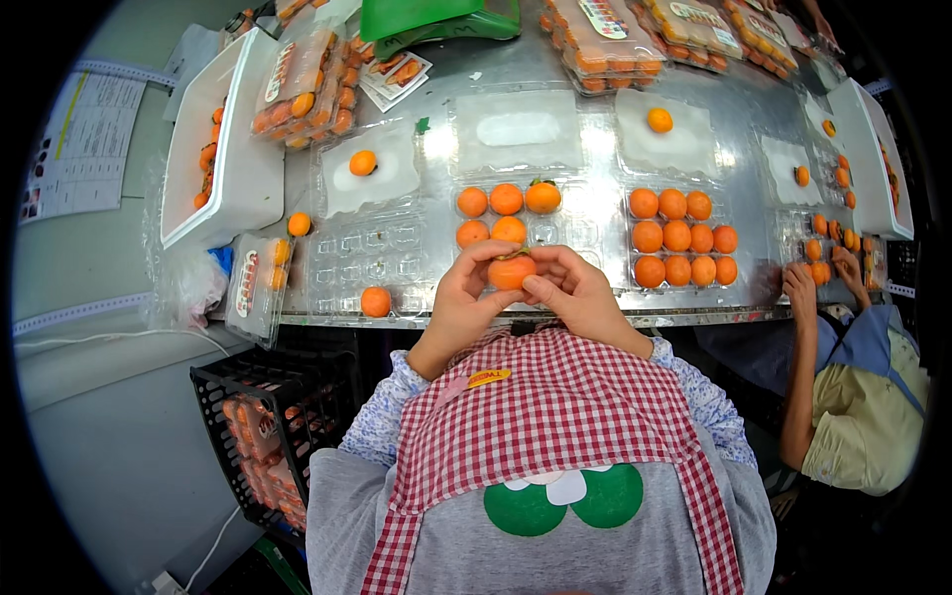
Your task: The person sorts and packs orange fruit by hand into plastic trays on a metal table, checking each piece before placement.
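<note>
An orange persimmon (512, 272) with a green calyx on top is held between my left hand (476, 286) and my right hand (569, 282), fingertips of both on it. Just beyond it lies an open clear plastic clamshell (569, 234) with several persimmons in its pockets, one with its calyx up (543, 197). To the right, another clamshell is filled with several persimmons (676, 236), and a single fruit (660, 120) rests on its lid. The left clamshell (357, 242) has one persimmon (375, 301) in its near part and another (363, 163) on its lid.
White foam boxes stand at left (256, 178) and far right (855, 111). Packed clamshells (301, 82) and a green tray (446, 26) lie at the back. A black crate (223, 416) stands below the table's left edge. A co-worker's hands (799, 286) handle fruit at right.
</note>
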A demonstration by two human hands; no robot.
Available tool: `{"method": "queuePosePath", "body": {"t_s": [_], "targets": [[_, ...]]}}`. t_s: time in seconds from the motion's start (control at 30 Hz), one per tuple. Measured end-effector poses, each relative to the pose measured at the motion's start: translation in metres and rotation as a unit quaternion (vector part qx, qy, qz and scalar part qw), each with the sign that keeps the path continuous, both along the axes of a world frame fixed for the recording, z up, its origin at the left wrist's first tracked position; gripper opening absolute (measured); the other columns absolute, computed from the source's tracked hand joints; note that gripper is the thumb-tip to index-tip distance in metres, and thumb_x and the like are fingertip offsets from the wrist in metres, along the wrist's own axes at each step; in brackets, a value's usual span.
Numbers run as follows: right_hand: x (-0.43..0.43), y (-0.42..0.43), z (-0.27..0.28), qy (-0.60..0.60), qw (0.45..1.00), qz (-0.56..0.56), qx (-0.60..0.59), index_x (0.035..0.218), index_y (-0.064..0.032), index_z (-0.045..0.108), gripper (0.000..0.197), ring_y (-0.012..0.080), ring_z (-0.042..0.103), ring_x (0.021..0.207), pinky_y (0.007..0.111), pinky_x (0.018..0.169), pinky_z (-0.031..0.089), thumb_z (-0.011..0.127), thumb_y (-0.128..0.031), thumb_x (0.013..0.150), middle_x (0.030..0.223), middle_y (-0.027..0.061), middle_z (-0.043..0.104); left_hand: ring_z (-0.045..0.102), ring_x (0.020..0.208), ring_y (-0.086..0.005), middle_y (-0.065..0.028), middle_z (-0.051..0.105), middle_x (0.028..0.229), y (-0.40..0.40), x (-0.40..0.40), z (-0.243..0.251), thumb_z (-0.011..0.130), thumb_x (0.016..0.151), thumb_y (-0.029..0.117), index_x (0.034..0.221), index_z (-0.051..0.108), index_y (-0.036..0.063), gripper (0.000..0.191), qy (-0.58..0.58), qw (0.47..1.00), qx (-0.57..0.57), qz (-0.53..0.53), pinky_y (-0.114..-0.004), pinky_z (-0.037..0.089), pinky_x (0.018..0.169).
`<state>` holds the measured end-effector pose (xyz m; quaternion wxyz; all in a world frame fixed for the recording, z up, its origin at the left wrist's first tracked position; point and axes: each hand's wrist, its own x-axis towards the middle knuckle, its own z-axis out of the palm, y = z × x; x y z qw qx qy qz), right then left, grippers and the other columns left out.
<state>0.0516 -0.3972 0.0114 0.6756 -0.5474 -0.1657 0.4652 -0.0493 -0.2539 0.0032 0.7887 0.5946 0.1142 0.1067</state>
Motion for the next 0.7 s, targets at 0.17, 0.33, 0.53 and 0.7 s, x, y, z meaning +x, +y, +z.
{"method": "queuePosePath", "body": {"t_s": [0.17, 0.33, 0.53, 0.7], "targets": [[0.002, 0.000, -0.001, 0.006, 1.000, -0.007, 0.026, 0.115, 0.0017, 0.049, 0.028, 0.0144, 0.062, 0.085, 0.025, 0.074, 0.051, 0.056, -0.009, 0.089, 0.102, 0.0108, 0.061, 0.050, 0.114, -0.0201, -0.0115, 0.048, 0.122, 0.005, -0.001, 0.000, 0.067, 0.077, 0.000, 0.119, 0.042, 0.0036, 0.049, -0.007, 0.999, -0.042, 0.000, -0.033, 0.043, 0.096], [0.004, 0.000, -0.004, -0.011, 1.000, -0.017, 0.008, 0.109, 0.0006, 0.052, 0.021, 0.0136, 0.062, 0.079, 0.024, 0.070, 0.051, 0.053, -0.010, 0.091, 0.093, 0.0083, 0.061, 0.049, 0.113, -0.0193, -0.0108, 0.048, 0.120, 0.006, -0.001, -0.004, 0.061, 0.079, -0.006, 0.120, 0.041, 0.0035, 0.047, -0.013, 0.998, -0.063, -0.004, -0.033, 0.041, 0.097], [0.006, 0.000, -0.006, -0.020, 1.000, -0.019, -0.007, 0.107, -0.0008, 0.053, 0.018, 0.0112, 0.061, 0.073, 0.022, 0.064, 0.050, 0.052, -0.010, 0.092, 0.088, 0.0074, 0.061, 0.049, 0.115, -0.0198, -0.0124, 0.049, 0.122, 0.006, -0.003, -0.014, 0.059, 0.080, -0.005, 0.123, 0.039, 0.0040, 0.048, 0.002, 0.993, -0.120, 0.001, -0.033, 0.040, 0.097], [0.008, -0.001, -0.016, -0.023, 0.999, -0.018, -0.019, 0.105, -0.0011, 0.054, 0.017, 0.0092, 0.058, 0.069, 0.021, 0.062, 0.048, 0.052, -0.010, 0.091, 0.086, 0.0061, 0.061, 0.051, 0.112, -0.0201, -0.0125, 0.051, 0.119, 0.002, -0.003, -0.015, 0.058, 0.083, -0.003, 0.124, 0.038, -0.0001, 0.046, 0.061, 0.992, -0.107, 0.029, -0.032, 0.041, 0.096]]}}
